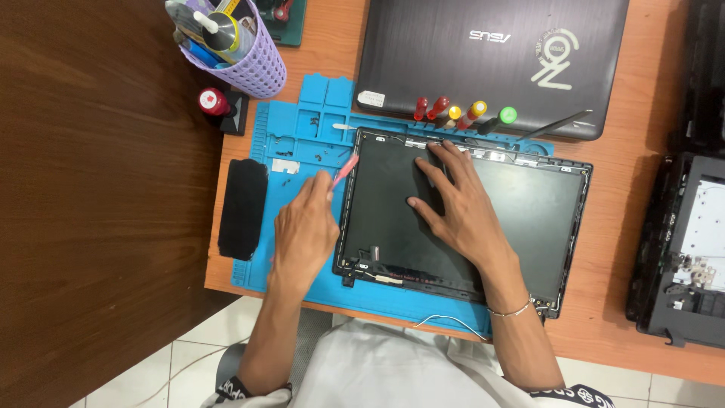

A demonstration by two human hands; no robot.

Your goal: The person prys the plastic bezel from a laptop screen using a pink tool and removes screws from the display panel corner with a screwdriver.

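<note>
Partly hidden pink tool in left hand.
Left grip clenched on it; right hand lay released, flat on the dark laptop panel.

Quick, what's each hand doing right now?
Left hand: closed on a pink pry tool at the screen panel's left edge.
Right hand: open, flat on the panel.

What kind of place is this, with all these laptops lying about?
Most likely a laptop repair bench. A bare laptop screen panel lies on a blue repair mat scattered with small screws, a row of screwdrivers lies beside it, and an opened laptop chassis sits at the desk's edge.
</note>
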